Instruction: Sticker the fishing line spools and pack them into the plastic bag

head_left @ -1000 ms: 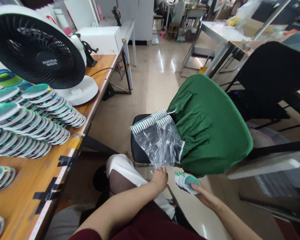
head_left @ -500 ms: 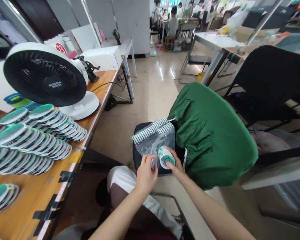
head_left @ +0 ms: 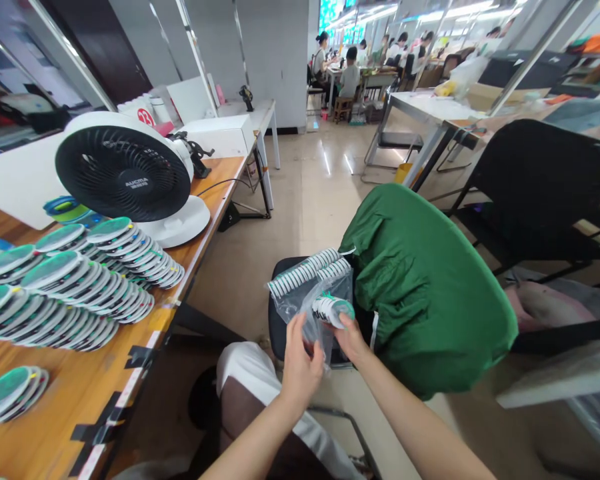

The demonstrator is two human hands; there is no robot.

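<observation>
Holding one bag (head_left: 293, 307), one disc stack (head_left: 333, 311)

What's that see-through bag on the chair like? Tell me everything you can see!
The bag is clear, shiny and crinkly, like thin plastic. It lies on a black seat. Two rows of discs show in its far end, one row longer. The left hand touches its near edge. The right hand holds a disc stack there, maybe partly inside.

Workshop or small factory floor: several people (head_left: 350, 79) sit at worktables (head_left: 380, 79) in background; wooden bench (head_left: 90, 373) bears stacks of matching round discs (head_left: 83, 290) beside fan (head_left: 125, 170); metal posts (head_left: 196, 53) stand around room; strip lights (head_left: 455, 12) run overhead.
</observation>
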